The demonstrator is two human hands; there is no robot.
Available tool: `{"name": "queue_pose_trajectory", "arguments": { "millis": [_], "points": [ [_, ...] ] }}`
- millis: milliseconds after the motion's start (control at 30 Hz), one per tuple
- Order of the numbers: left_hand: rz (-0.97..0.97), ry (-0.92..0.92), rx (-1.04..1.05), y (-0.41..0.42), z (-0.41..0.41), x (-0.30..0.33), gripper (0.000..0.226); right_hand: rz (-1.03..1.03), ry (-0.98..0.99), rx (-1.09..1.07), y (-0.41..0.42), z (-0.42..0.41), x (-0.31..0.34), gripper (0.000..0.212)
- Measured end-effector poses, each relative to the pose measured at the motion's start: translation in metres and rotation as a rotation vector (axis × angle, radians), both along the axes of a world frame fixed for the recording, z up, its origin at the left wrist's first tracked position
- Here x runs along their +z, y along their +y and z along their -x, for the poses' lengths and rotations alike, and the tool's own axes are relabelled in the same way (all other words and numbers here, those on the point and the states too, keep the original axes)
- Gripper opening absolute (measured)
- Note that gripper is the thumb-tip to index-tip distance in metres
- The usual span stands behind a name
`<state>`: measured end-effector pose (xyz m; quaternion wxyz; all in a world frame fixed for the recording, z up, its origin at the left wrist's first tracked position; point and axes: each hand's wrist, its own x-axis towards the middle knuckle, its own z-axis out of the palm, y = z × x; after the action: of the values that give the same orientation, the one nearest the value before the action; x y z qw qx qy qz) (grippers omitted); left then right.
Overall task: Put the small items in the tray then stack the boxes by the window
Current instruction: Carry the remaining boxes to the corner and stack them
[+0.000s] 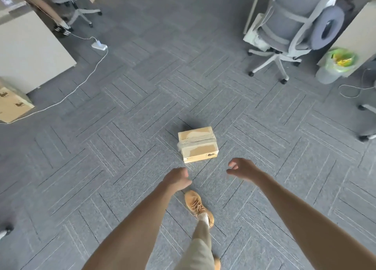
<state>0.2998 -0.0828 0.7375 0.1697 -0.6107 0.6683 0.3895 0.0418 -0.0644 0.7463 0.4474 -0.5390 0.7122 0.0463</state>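
A small taped cardboard box (197,144) sits on the grey carpet in the middle of the view. Both my arms reach toward it. My left hand (177,179) hovers just short of the box's near left corner, fingers loosely curled and holding nothing. My right hand (242,169) is to the right of the box, a little apart from it, fingers spread and curved, with nothing in it. A second, larger cardboard box (12,104) stands at the left edge beside a white cabinet. No tray is in view.
My tan shoe (198,207) is planted just behind the box. A grey office chair (284,31) and a bin with a green liner (336,65) stand at the right. A white power strip (99,45) and its cable (81,84) trail across the floor on the left.
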Motion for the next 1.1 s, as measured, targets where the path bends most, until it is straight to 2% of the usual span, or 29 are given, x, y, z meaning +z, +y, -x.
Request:
{"name": "queue_pose_trajectory", "arguments": {
  "millis": [200, 433, 633, 900, 1000, 1100],
  "points": [
    [-0.037, 0.053, 0.09, -0.099, 0.033, -0.049, 0.044, -0.052, -0.012, -0.05, -0.106, 0.029, -0.041, 0.042],
    [-0.128, 0.062, 0.338, -0.171, 0.045, -0.158, 0.047, -0.149, -0.096, -0.135, -0.215, 0.052, -0.152, 0.043],
    [-0.229, 0.014, 0.476, -0.194, 0.053, -0.292, 0.046, -0.178, -0.158, -0.171, -0.262, 0.066, -0.298, 0.044],
    [-0.243, 0.055, 0.706, -0.207, 0.047, -0.515, 0.047, -0.231, -0.113, -0.232, -0.26, 0.098, -0.524, 0.051],
    [-0.228, -0.002, 0.67, -0.209, 0.041, -0.589, 0.046, -0.264, -0.073, -0.223, -0.258, 0.102, -0.593, 0.058],
    [-0.201, -0.019, 0.666, -0.206, 0.035, -0.641, 0.059, -0.255, -0.051, -0.229, -0.258, 0.103, -0.653, 0.069]
  ]
}}
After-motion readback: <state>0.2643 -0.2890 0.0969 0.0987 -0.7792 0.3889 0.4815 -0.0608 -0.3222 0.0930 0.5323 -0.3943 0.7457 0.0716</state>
